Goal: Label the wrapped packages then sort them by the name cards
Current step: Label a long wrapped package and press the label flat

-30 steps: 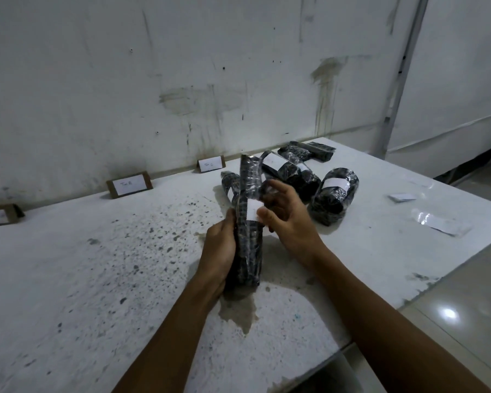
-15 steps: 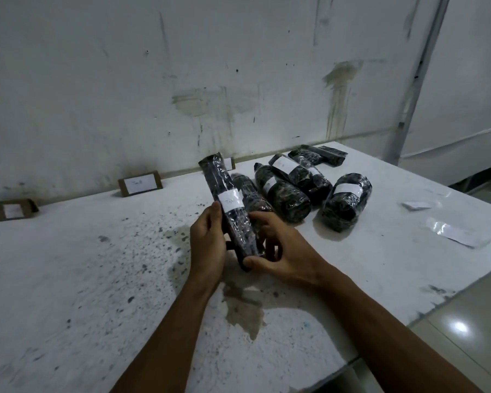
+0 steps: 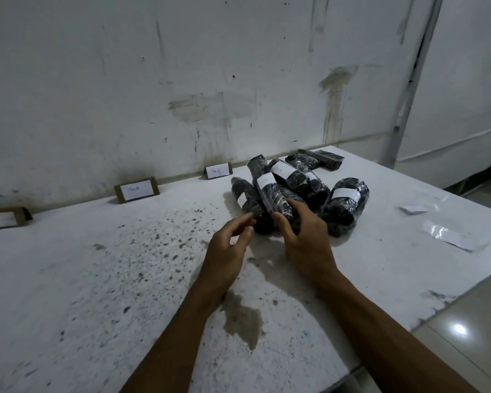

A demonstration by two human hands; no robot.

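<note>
Black, crinkled plastic film covers every wrapped package; each is a soft, elongated roll with a glossy, creased surface, and most carry a white rectangular label band. The packages lie clustered right of frame centre on the white table [image 3: 97,279], whose top is matte, speckled with dark spots and marked by a brown stain near the lower centre.

The held package [image 3: 270,191] rests on top of the cluster. Its long axis runs from lower right to upper left of the frame, with the far end raised toward the wall and the near end low. Its label [image 3: 265,180] faces up, near the far half.

The right hand [image 3: 304,239] covers the near end of this package: the thumb presses one side and the curled fingers wrap over the other. The left hand [image 3: 227,245] sits just beside it, fingers loosely curled and slightly apart, with nothing between them; whether the fingertips touch the leftmost package [image 3: 248,201] cannot be told.

A thicker package [image 3: 345,205] lies at the right of the cluster, axis pointing away toward the wall.

Three brown cardboard name cards with white inserts stand along the wall: left card [image 3: 7,218], middle card [image 3: 136,189], right card [image 3: 218,171]. Loose label sheets [image 3: 451,236] lie at the right table edge.
</note>
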